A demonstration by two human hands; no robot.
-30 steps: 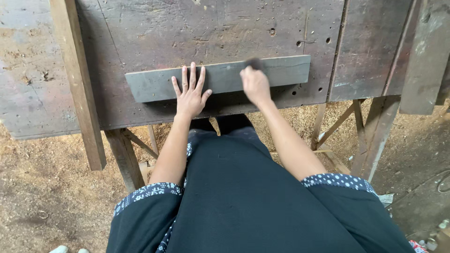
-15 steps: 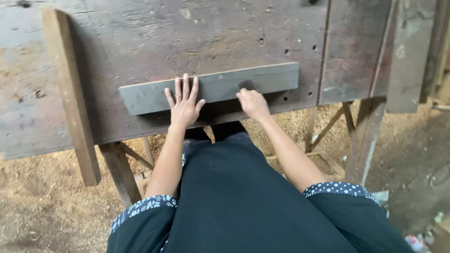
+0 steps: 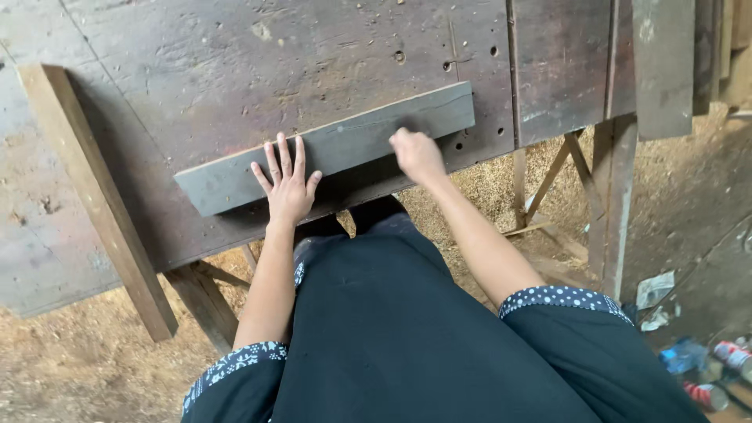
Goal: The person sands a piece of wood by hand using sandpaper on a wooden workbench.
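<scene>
Grey wooden plank (image 3: 345, 145) lying flat on dark worn wooden surface (image 3: 235, 70), near its front edge, set at a slant w/ right end farther away than left. Left hand (image 3: 288, 184) palm-down on plank's near edge, approx. mid-left of its length; fingers (image 3: 283, 157) spread wide and flat, tips on plank top, heel of palm over the surface just in front. Right hand (image 3: 417, 154) closed into a loose fist against plank's near edge, right of centre; blurred, so can't tell whether fingers pinch anything or just curl on themselves. Hands apart, w/ a stretch of bare plank between. Surface scarred, w/ several small drilled holes (image 3: 399, 56) beyond plank and more by its right end. Lighter wooden batten (image 3: 94, 196) lying across surface's left part, running from far left toward front edge and sticking out past it, well apart from plank. Vertical grey board (image 3: 662, 66) at upper right, beyond surface's right edge. Under surface: wooden legs and diagonal braces (image 3: 560, 176). Floor covered w/ sawdust (image 3: 70, 368), esp. lower left and beneath frame. Lower right on floor: crumpled wrappers (image 3: 654, 290) and a couple of cans (image 3: 732, 352), far from both hands. Dark garment w/ dotted blue-white sleeve cuffs (image 3: 560, 298) filling lower frame.
</scene>
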